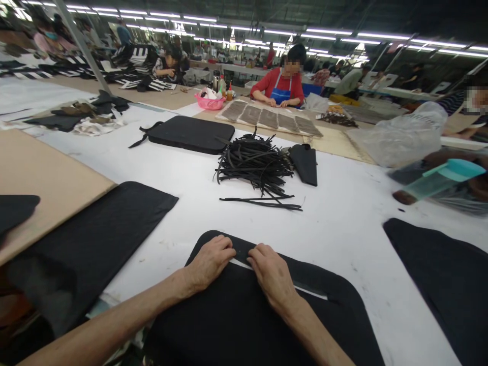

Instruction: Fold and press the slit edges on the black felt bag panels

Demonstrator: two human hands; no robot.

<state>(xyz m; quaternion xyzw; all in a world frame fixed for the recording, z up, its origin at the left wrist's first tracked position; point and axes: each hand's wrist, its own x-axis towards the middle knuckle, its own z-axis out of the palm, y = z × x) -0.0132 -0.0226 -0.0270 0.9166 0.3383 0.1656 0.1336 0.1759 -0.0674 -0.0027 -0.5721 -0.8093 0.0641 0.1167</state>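
Note:
A large black panel (244,325) with rounded corners lies in front of me, its near end running out of view. A narrow white line (310,293) crosses it below its far edge, with a black band (308,272) above the line. My left hand (213,259) rests at the far left of the panel, fingers bent and pressed together on the band at the line's left end. Just to its right, my right hand (270,269) has its fingers curled down onto the same band. The fingertips hide part of the white line.
Beyond the panel lie a heap of black strips (253,162), a black padded piece (190,133) and a small black piece (305,163). More black panels flank me, left (102,239) and right (442,274). A teal-lidded bottle (434,180) lies right. A co-worker (280,81) sits across.

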